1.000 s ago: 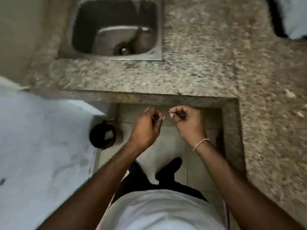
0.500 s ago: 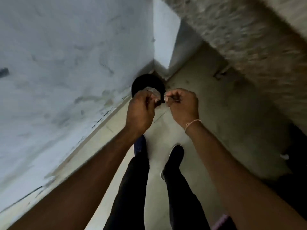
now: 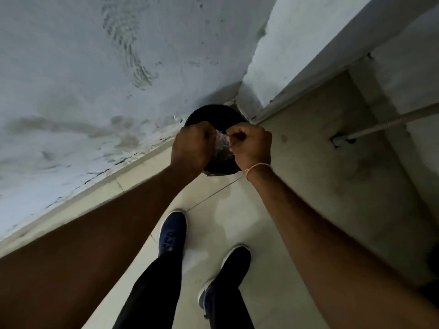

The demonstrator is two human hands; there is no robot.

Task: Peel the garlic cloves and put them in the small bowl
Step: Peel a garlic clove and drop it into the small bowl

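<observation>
Both my hands are held close together above a black bin (image 3: 213, 109) that stands on the floor in the corner. My left hand (image 3: 190, 148) is curled, its back toward me, and its fingers grip a small garlic clove that is almost wholly hidden. My right hand (image 3: 251, 148), with a thin string bracelet at the wrist, pinches at the same clove with fingertips and thumb. Crumpled clear plastic (image 3: 222, 148) shows inside the bin between the hands. No small bowl is in view.
A stained grey-white wall (image 3: 95, 67) fills the left and top. Pale floor tiles (image 3: 297, 186) run to the right, with a thin pipe (image 3: 370, 129) low on the far wall. My two dark shoes (image 3: 172, 233) stand just below the bin.
My view swung from the granite counter and sink down to the floor corner. Both hands, still pinched together, now hang right over the black bin, which looks closer.
</observation>
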